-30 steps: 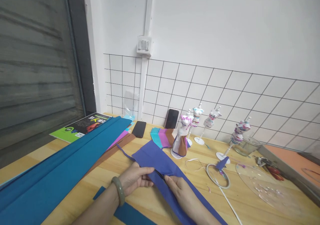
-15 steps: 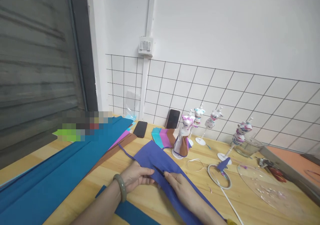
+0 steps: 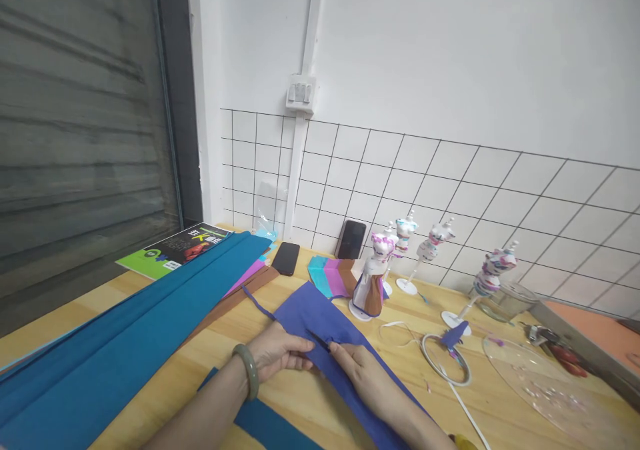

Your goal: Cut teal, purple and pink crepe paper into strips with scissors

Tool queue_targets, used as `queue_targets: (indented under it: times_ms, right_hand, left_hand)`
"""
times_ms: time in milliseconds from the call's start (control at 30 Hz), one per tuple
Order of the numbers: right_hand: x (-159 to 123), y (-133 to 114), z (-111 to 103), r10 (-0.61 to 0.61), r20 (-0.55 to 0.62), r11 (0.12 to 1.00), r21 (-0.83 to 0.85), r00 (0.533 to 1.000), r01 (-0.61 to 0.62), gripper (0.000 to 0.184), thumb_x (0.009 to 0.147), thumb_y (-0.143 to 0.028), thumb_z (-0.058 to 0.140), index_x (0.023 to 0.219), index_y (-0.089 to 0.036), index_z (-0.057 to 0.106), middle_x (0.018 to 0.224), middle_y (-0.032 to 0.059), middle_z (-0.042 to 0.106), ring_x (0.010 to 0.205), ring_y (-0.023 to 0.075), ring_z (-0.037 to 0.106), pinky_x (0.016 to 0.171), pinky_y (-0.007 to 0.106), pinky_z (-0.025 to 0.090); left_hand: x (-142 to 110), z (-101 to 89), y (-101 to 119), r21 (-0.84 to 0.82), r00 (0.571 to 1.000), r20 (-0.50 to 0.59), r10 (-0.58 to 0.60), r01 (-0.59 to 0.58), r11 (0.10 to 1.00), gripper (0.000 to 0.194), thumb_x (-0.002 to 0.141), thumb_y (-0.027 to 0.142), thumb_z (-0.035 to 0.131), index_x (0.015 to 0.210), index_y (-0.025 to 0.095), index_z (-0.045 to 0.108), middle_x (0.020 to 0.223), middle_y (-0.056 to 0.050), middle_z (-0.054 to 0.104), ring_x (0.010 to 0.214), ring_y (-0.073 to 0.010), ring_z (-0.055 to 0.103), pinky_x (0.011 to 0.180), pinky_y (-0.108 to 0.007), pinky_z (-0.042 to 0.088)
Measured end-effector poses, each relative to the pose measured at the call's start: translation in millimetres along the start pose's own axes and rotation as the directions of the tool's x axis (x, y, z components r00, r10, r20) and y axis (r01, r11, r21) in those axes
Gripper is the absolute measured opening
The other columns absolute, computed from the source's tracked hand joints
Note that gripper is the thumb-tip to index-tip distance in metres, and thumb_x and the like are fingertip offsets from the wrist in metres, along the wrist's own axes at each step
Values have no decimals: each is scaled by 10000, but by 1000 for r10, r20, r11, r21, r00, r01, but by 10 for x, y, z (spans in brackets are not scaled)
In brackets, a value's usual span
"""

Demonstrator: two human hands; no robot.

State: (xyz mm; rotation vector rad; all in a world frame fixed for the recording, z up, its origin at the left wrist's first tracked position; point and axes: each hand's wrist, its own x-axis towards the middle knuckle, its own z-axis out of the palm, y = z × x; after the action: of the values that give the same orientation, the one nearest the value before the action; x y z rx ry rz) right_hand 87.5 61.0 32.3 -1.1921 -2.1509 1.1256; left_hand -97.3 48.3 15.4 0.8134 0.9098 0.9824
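A purple sheet of cloth or crepe paper point(image 3: 327, 307) lies slanted in front of me, with a thin strip hanging off its far left corner. My left hand point(image 3: 283, 353), a bracelet at its wrist, pinches the sheet's left edge between thumb and fingers. On the sheet, my right hand point(image 3: 363, 373) is closed round a slim dark-bladed tool point(image 3: 317, 339), its point toward the upper left. The tool's handle is hidden in the hand, so I cannot tell its exact kind. A teal strip point(image 3: 277, 427) lies under my left forearm.
Small dress forms, one in a brown and white skirt point(image 3: 367, 295), stand at the back right. A teal folded length point(image 3: 135, 333) and a magazine point(image 3: 175, 250) lie left. Phones point(image 3: 287, 259), a tape ring point(image 3: 425, 357), a clear plate point(image 3: 540, 377) and a glass bowl point(image 3: 505, 303) are around.
The camera has turned slightly left, so the scene sits a little further right. Both hands keep nearly the same hold on the purple sheet and the dark-bladed tool.
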Motion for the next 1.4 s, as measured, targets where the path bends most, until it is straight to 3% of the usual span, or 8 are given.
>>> queue_targets:
  times_ms: [533, 667, 800, 1067, 1400]
  right_hand:
    - [12, 63, 50, 40, 11, 999, 36, 999, -40, 460, 848, -551, 319, 601, -186, 451, 564, -42, 344, 538, 118, 320, 509, 240, 299]
    - [6, 63, 52, 47, 1, 998, 39, 999, -47, 477, 847, -568, 308, 607, -182, 455, 562, -40, 347, 535, 117, 317, 503, 242, 291]
    - [-2, 35, 44, 45, -4, 998, 31, 999, -45, 505, 839, -595, 299, 592, -182, 452, 561, -33, 364, 541, 122, 334, 512, 247, 306]
    - [64, -49, 33, 21, 2, 1000, -15, 1000, -21, 489, 851, -569, 307, 555, -196, 419, 539, -38, 375, 538, 123, 345, 521, 245, 309]
    - [120, -47, 67, 7, 6, 1000, -31, 1000, -7, 476, 855, -556, 315, 562, -197, 422, 541, -37, 411, 529, 121, 358, 514, 240, 308]
  left_hand:
    - [-18, -7, 24, -3, 1000, 10, 13, -13, 1000, 365, 543, 225, 798, 860, 130, 644, 813, -72, 685, 666, -162, 627, 623, -283, 500]
    - [-14, -48, 54, -15, 999, -10, 34, -35, 999, 323, 582, 267, 779, 836, 121, 643, 810, -78, 684, 674, -162, 626, 614, -270, 498]
    - [4, -83, 57, -22, 998, -39, 44, -45, 999, 346, 534, 226, 805, 820, 128, 637, 787, -61, 684, 650, -149, 621, 615, -268, 500]
    - [8, -110, 66, -31, 999, -22, 41, -41, 999, 428, 516, 205, 815, 892, 151, 619, 820, -49, 681, 656, -147, 622, 618, -277, 496]
    - [12, -134, 69, -29, 999, -22, 25, -26, 999, 392, 507, 194, 817, 847, 145, 627, 787, -44, 682, 654, -154, 624, 625, -281, 491]
